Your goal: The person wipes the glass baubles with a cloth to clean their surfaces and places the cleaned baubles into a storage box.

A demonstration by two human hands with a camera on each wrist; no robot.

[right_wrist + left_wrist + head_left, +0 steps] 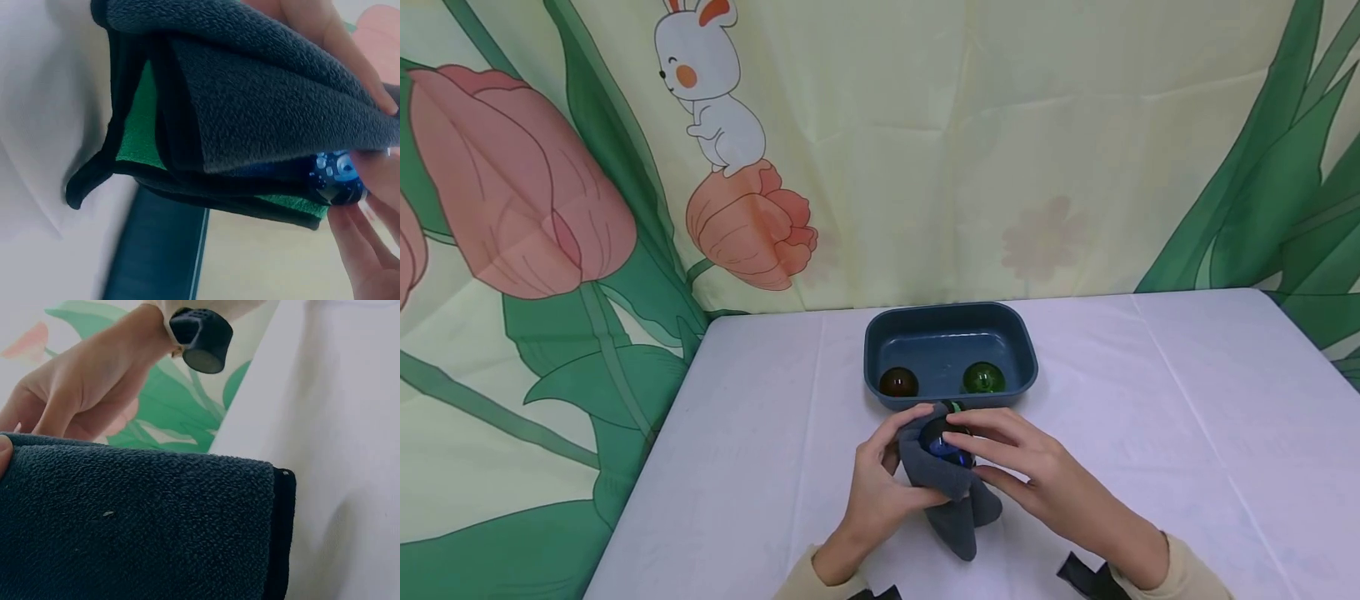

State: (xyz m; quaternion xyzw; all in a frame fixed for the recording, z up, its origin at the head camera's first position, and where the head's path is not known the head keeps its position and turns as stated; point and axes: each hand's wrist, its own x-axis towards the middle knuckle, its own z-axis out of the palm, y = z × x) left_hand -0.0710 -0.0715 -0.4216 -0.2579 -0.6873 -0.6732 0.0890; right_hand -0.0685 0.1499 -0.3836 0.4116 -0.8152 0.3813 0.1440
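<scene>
Close in front of the tray, a shiny blue glass ball [945, 447] sits wrapped in a grey-blue cloth [934, 473]. My left hand [883, 490] grips the cloth from the left, thumb below and fingers behind the bundle. From the right, my right hand [1033, 460] holds the ball between its fingertips and thumb. In the right wrist view the ball [337, 175] peeks out under a fold, and green lining [140, 125] with dark edging shows inside the cloth. Across the left wrist view the cloth [137, 519] hides most of the left hand.
Behind the hands stands a dark blue tray [951, 313] with a brown glass ball [898, 382] at its near left and a green one [983, 378] at its near right. White tablecloth [760, 433] covers the table. A printed curtain [910, 167] hangs behind it.
</scene>
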